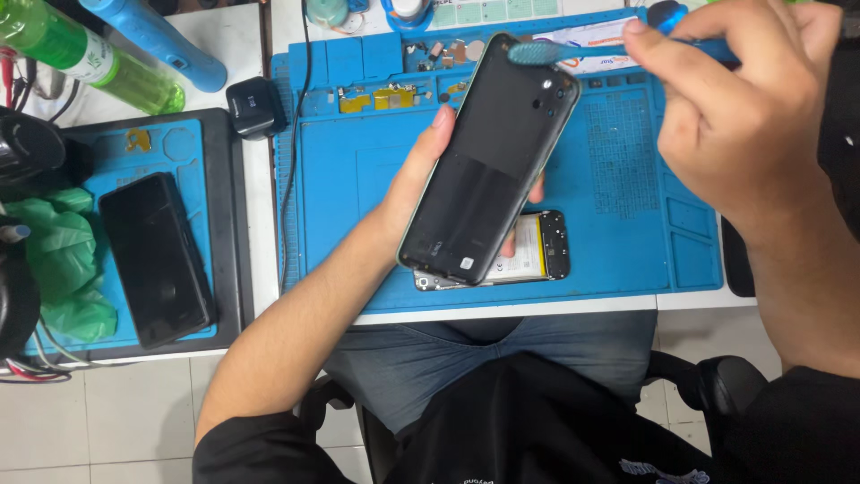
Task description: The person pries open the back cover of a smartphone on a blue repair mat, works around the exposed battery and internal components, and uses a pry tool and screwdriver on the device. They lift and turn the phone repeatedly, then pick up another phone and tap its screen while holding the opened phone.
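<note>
Plastic, thin and light: the dark phone back cover [488,161] looks flexible and easy to crack if bent. I see the left hand [421,179] with its grip pinching the cover by its long edges, tilted above the blue mat [627,179] and the opened phone body [528,255]. The right hand [735,108] has its grip closed on a blue brush [573,52], bristles touching the cover's top corner.

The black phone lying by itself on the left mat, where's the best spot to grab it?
Grip the black phone by its two long edges near the middle, coming from above. It lies flat and slim on the small blue mat, so the long sides are the narrowest span for fingers.
</note>
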A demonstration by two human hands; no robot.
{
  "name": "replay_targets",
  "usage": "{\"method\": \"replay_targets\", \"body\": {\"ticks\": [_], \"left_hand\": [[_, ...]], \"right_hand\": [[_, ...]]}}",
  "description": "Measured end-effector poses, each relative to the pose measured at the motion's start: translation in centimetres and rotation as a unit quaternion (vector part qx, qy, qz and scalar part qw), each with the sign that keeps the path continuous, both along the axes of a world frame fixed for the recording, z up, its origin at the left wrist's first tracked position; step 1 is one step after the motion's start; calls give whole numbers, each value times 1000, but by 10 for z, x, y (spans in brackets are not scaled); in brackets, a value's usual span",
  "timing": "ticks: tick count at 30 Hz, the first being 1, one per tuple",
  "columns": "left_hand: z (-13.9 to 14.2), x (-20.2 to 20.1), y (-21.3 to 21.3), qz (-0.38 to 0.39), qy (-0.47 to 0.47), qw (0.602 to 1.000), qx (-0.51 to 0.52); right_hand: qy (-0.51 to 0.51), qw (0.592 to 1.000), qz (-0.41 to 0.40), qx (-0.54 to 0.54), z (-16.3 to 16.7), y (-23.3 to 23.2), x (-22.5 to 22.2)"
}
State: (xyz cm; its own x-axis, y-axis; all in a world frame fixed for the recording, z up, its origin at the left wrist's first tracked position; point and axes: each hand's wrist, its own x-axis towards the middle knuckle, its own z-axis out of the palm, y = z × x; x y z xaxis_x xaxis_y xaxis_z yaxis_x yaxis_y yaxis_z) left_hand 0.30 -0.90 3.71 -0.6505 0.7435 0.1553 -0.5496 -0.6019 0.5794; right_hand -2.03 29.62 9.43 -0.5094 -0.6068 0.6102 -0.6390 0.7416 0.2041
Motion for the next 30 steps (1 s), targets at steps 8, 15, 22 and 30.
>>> {"method": "replay_targets", "body": {"ticks": [8,15,22,30], "left_hand": [[3,-2,-6,122,20,992,-39],[-7,6,7,129,-6,991,22],[2,21,23,302,13,951,61],[-15,64,59,398,18,907,135]], "right_hand": [[-97,988,111,47,11,-23,27],[29,989,90,112,38,-36,30],[-329,931,23,-156,-1,-49,113],[-308,938,4,-159,-25,-43,150]]}}
